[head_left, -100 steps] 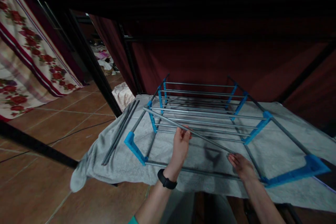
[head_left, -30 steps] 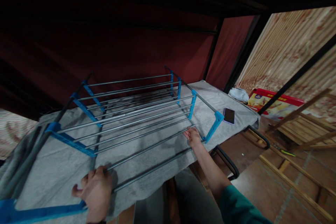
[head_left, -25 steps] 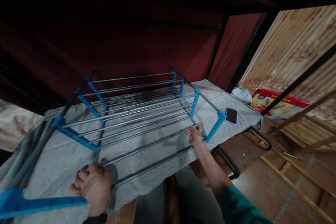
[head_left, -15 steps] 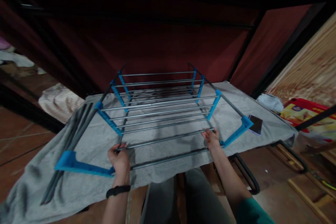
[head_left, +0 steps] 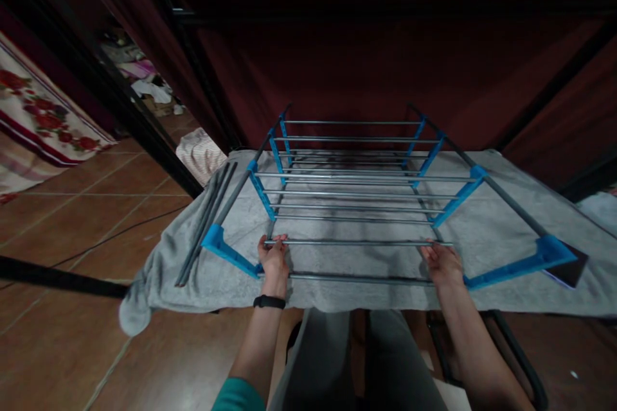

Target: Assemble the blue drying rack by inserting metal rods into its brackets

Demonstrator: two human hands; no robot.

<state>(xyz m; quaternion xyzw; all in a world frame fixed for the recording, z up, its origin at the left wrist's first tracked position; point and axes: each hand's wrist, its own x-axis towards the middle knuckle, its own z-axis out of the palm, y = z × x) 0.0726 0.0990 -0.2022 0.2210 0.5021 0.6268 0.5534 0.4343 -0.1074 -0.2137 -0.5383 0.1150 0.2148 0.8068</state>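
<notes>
A rack of grey metal rods and blue plastic brackets (head_left: 360,176) lies on a grey towel (head_left: 486,250) spread over a low surface. One loose grey rod (head_left: 357,243) runs level across the rack's near end. My left hand (head_left: 273,258), with a black band at the wrist, is closed round that rod's left end beside a blue bracket (head_left: 229,252). At the rod's right end my right hand (head_left: 443,263) grips it next to the blue bracket (head_left: 525,263).
Several spare grey rods (head_left: 205,225) lie along the towel's left side. A dark phone (head_left: 569,273) rests at the towel's right edge. Black frame posts (head_left: 144,128) stand to the left above tiled floor (head_left: 87,205). A dark red curtain (head_left: 366,77) hangs behind.
The view swung from the right side back to centre. The rod, held slanted 3.3 s ago, now lies level across the near brackets, with one hand on each end.
</notes>
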